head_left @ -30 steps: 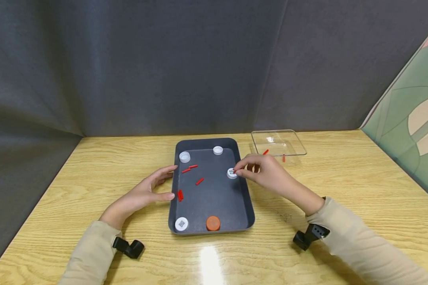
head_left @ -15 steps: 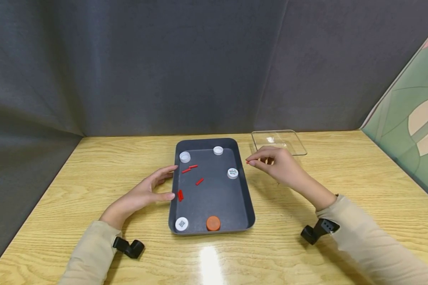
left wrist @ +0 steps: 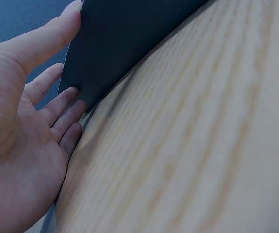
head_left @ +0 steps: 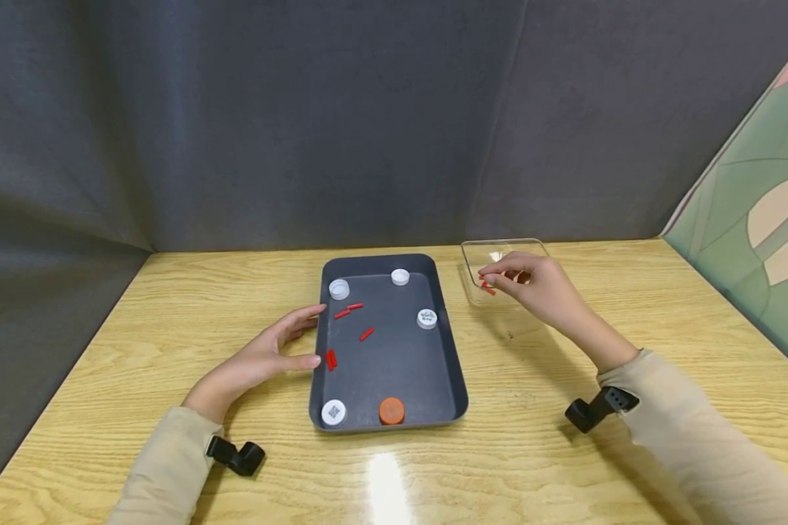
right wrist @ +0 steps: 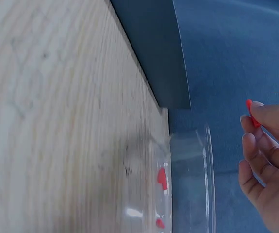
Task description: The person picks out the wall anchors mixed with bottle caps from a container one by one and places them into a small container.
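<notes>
My right hand point(head_left: 541, 288) pinches a short red stick point(right wrist: 253, 114) between thumb and fingertips, above the clear plastic box point(head_left: 504, 240). Through the box's wall, red pieces point(right wrist: 162, 179) show inside in the right wrist view. At the left side of the dark grey tray point(head_left: 458, 372), my left hand point(head_left: 256, 363) lies with its fingers spread against the wall and the thumb at the rim. Several red sticks point(head_left: 366, 334) lie on the tray floor, some by the left thumb.
In the tray stand white caps point(head_left: 339, 289) at the back left, point(head_left: 400, 277) at the back right, a printed white cap point(head_left: 427, 319) at the right, a coded white cap point(head_left: 333, 413) at the front left and an orange cap point(head_left: 391, 411). A dark partition point(head_left: 368, 131) rises behind.
From the printed white cap in the tray, my right hand has moved right and back to the clear box, carrying the red stick. The left hand and the tray stay in place.
</notes>
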Demonstrator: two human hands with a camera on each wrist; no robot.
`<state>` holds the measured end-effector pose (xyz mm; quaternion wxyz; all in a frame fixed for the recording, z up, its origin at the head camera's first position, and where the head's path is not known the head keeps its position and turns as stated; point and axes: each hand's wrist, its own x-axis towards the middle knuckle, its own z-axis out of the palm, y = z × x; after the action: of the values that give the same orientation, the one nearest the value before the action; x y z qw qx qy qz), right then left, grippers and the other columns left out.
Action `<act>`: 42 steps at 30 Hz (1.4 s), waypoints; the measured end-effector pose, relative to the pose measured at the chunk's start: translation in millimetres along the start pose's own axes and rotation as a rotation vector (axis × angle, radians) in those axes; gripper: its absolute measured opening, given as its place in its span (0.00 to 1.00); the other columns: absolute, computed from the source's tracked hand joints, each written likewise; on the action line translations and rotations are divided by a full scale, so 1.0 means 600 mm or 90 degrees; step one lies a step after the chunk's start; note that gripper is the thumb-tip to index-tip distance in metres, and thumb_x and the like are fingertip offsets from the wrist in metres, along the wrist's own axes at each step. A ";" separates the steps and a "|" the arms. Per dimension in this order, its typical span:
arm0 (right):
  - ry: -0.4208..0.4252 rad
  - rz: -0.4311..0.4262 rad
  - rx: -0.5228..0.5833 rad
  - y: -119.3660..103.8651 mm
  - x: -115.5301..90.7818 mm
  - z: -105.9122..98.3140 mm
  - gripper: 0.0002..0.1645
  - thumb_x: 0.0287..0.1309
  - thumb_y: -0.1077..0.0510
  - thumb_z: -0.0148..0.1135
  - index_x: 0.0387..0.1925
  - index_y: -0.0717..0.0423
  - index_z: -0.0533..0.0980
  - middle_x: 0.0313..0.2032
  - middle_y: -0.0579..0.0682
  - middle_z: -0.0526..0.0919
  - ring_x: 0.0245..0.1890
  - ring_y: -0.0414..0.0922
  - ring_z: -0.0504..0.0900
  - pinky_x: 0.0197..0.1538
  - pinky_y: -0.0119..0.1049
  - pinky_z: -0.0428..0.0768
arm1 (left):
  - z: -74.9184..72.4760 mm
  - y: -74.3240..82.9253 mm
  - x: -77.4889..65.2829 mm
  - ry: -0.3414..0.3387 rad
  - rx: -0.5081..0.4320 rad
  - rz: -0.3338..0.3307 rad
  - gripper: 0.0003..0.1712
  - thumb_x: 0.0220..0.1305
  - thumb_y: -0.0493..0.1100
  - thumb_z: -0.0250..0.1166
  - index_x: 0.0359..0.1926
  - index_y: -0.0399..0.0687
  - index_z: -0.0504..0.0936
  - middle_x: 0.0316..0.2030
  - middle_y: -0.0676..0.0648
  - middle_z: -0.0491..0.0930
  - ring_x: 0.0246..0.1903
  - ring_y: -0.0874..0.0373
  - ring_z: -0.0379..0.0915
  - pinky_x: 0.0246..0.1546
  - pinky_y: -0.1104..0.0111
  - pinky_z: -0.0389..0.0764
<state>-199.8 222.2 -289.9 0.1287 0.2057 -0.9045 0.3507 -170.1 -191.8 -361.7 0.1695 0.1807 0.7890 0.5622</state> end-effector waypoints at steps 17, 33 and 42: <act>0.034 0.019 -0.033 0.047 0.009 -0.010 0.09 0.62 0.59 0.68 0.41 0.59 0.87 0.38 0.55 0.86 0.27 0.43 0.75 0.29 0.26 0.72 | 0.000 0.000 0.000 0.004 0.001 -0.010 0.47 0.60 0.44 0.73 0.76 0.53 0.58 0.73 0.41 0.56 0.72 0.40 0.48 0.70 0.41 0.47; 0.008 0.035 -0.064 0.077 0.014 -0.008 0.08 0.62 0.62 0.68 0.41 0.62 0.86 0.39 0.57 0.86 0.29 0.50 0.79 0.28 0.31 0.72 | 0.000 0.000 -0.001 0.000 -0.005 0.000 0.47 0.60 0.42 0.72 0.76 0.52 0.58 0.73 0.41 0.56 0.72 0.40 0.49 0.70 0.42 0.48; 0.005 0.029 -0.079 0.087 0.013 -0.005 0.08 0.62 0.62 0.67 0.42 0.61 0.86 0.36 0.56 0.85 0.30 0.48 0.78 0.26 0.32 0.70 | 0.000 0.001 -0.001 0.001 -0.007 0.000 0.47 0.60 0.42 0.72 0.75 0.52 0.59 0.73 0.41 0.56 0.72 0.40 0.48 0.70 0.42 0.47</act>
<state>-230.7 257.1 -315.3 0.1364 0.1752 -0.9286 0.2973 -169.5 -192.0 -361.2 0.1701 0.1791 0.7862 0.5665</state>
